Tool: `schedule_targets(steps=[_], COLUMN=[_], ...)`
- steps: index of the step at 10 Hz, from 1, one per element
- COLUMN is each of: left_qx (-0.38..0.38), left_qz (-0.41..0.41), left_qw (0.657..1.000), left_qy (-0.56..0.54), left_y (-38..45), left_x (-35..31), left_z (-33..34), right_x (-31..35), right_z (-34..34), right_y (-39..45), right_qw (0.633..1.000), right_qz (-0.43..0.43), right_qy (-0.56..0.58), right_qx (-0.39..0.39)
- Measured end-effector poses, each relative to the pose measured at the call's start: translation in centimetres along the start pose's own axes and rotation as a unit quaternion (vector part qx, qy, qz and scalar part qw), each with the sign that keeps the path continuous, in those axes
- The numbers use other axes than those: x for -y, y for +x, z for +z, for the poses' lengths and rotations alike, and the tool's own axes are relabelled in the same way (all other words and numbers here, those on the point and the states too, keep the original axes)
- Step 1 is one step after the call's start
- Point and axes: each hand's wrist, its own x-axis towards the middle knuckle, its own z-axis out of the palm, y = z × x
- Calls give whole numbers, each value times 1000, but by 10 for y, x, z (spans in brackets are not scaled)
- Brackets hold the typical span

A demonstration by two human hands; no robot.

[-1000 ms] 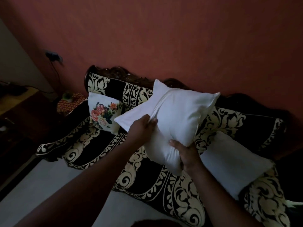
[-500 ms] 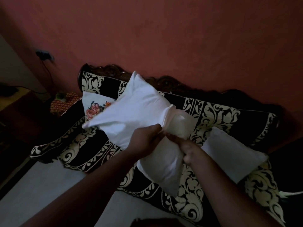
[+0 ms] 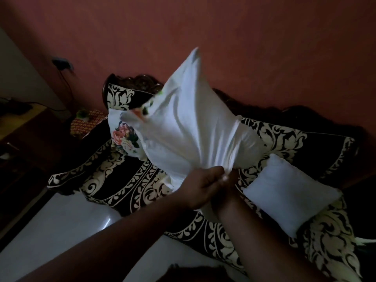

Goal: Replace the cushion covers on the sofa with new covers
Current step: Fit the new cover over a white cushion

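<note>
Wall [image 3: 244, 47]: reddish, plain, behind everything; a socket with a hanging cord on its left part.

Sofa [image 3: 126, 180]: black with cream scrollwork, dark carved top rail, running left to right across the view.

Cover [image 3: 183, 127]: white cloth, held in the air over the seat, above and ahead of the hands. It is gathered to a tight neck at the hands and fans out up and to the left, ending in a raised corner high against the wall. Its long axis therefore runs from the hands at lower right to that corner at upper left. Folds radiate from the gathered point; a fuller bulge, apparently the insert, sits to the right of the neck. Judged half stripped or half fitted; which cannot be told.

Bare cushion [image 3: 284, 192]: plain white, lying tilted on the seat to the right, just beside the right forearm, apart from the cover.

Floral cushion [image 3: 124, 137]: white with a rose print, propped at the left end, partly hidden behind the cover.

Left hand [image 3: 203, 188]: fingers curled tight round the gathered cloth, the nearer hand to the cover's loose end.

Right hand [image 3: 230, 180]: mostly hidden behind the left; its grip cannot be told, though it meets the same gathered point.
</note>
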Motion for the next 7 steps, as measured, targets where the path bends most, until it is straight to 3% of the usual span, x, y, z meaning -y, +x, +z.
schedule_targets(steps=[1,2,4,6,7], left_qx=[-152,-230,-189,-198,-173], left_qz=[-50,-64,-121,-204,-196], left_qw=[973,939,971,948,940], left_qy=[168,247,87,-142,-217], left_y=[-3,-4,-13,-16,-16], left_x=[21,60,91,61,21], left_z=[-13,-50,-54,-17,-3], right_x=[4,14,18,58,75], right_z=[25,37,24,33,34], right_y=[6,5,7,21,36], right_qw=[996,993,986,967,951], right_qz=[-88,-87,-97,-201,-232], right_qy=[11,75,136,93,68], right_qx=[-7,-25,-25,-128,-194])
